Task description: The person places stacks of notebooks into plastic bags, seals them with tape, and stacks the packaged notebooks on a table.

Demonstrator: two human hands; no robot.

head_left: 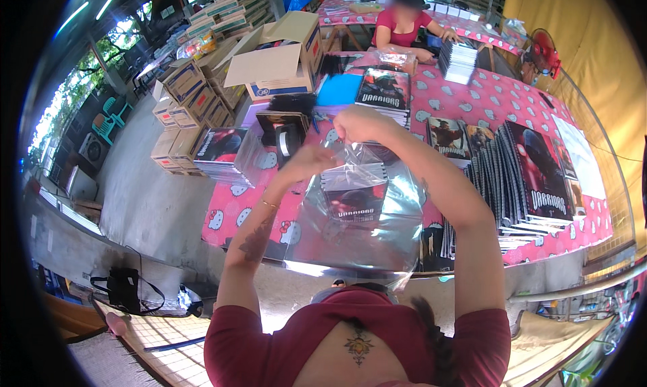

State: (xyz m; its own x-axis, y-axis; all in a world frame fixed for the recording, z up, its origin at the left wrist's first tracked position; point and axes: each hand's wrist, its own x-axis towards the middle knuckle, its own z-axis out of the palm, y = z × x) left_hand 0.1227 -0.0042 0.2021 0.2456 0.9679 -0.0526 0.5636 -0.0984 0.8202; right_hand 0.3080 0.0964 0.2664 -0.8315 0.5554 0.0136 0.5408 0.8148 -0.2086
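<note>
A large clear plastic bag (364, 235) lies over the near edge of the table, with a stack of spiral notebooks (354, 202) with dark red covers inside it. My left hand (310, 163) is closed on the far end of the bag, left of the stack. Just beyond it, my right hand (364, 125) is curled shut on the same gathered plastic, its fingertips partly hidden. Near my left hand stands a brown box-like holder (275, 125) with a black, rounded thing (288, 142) with a white patch against it.
Stacked notebooks (222, 148) stand at the left, more (383, 89) beyond my right hand, and a long leaning row (499, 178) at the right. An open carton (283, 57) sits at the back left. Across the pink table (239, 218), a person (404, 26) handles another stack (458, 60).
</note>
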